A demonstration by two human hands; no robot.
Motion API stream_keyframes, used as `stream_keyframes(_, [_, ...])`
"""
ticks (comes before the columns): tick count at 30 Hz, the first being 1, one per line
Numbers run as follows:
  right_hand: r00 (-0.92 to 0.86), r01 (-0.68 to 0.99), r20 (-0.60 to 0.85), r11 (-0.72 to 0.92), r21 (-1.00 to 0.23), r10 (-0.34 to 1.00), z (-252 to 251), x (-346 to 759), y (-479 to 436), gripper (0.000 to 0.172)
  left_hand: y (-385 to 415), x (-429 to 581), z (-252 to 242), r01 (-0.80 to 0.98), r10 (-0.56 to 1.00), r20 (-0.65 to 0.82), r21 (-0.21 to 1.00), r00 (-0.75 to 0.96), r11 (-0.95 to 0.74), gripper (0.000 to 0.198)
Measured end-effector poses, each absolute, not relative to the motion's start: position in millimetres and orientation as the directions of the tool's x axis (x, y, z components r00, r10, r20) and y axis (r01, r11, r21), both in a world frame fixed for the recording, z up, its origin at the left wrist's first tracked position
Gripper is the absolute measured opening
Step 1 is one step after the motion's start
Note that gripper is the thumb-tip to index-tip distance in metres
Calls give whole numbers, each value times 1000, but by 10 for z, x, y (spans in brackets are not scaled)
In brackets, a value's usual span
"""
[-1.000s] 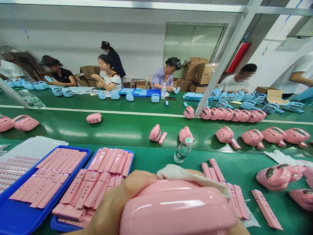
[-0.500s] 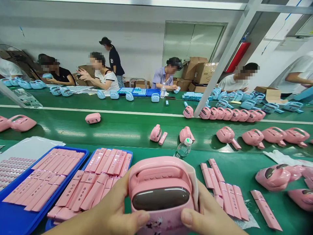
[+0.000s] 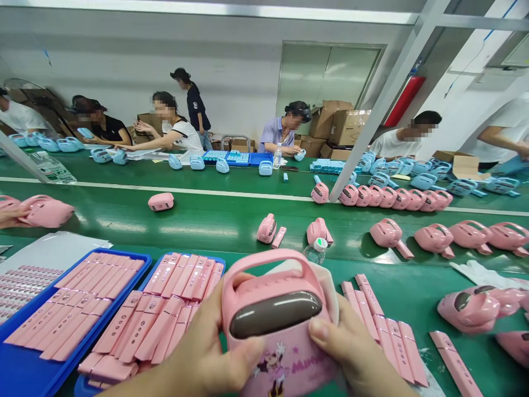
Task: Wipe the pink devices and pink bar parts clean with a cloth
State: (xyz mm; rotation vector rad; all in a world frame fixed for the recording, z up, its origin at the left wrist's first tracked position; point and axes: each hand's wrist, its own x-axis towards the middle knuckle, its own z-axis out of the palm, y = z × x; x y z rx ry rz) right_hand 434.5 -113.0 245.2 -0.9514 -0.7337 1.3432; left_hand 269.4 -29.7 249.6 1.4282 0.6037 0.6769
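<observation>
A pink speaker-like device (image 3: 285, 344) with a carry handle, a dark oval window and a Minnie cartoon print is held up in front of me. My left hand (image 3: 225, 342) grips its left side, thumb on the front below the window. My right hand (image 3: 351, 336) closes round the right side, thumb near the window's right end. A white cloth (image 3: 333, 292) lies between my right hand and the device, and shows behind the handle. The device is tilted, its left side lower. The fingers behind it are hidden.
Blue trays (image 3: 25, 366) of flat pink bars (image 3: 99, 284) stand at left. More pink bars (image 3: 384, 325) and pink devices (image 3: 467, 309) lie at right. A bottle (image 3: 316, 251) stands just beyond my hands. Across the green belt (image 3: 206, 220), co-workers sit by blue devices (image 3: 264, 168).
My hands have tipped the device so its printed front shows more and its handle stands clear of the body. At far left, another person's hand has come onto a pink device.
</observation>
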Motion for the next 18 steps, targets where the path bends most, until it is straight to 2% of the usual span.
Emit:
stream_keyframes(4, [178, -487, -86, 12, -873, 980, 2315, 4322, -1101, 53, -286, 2698, 2447, -42, 638, -121, 971, 760, 234, 57])
stream_keyframes(8, [178, -467, -21, 66, -882, 984, 2272, 4273, -1142, 52, -324, 2672, 2433, -82, 665, -137, 954, 735, 288, 59])
stream_keyframes(13, [152, -454, 22, 89, -887, 988, 2263, 4227, -1172, 74, -361, 2690, 2360, -176, 755, -125, 936, 643, 305, 71])
stream_keyframes(16, [180, -450, -8, 74, -890, 984, 2230, 4207, -1194, 80, -370, 2723, 2329, -195, 719, -151, 906, 679, 375, 66])
stream_keyframes(18, [171, -458, -20, 62, -887, 985, 2220, 4198, -1209, 79, -381, 2737, 2321, -219, 701, -142, 890, 699, 399, 63])
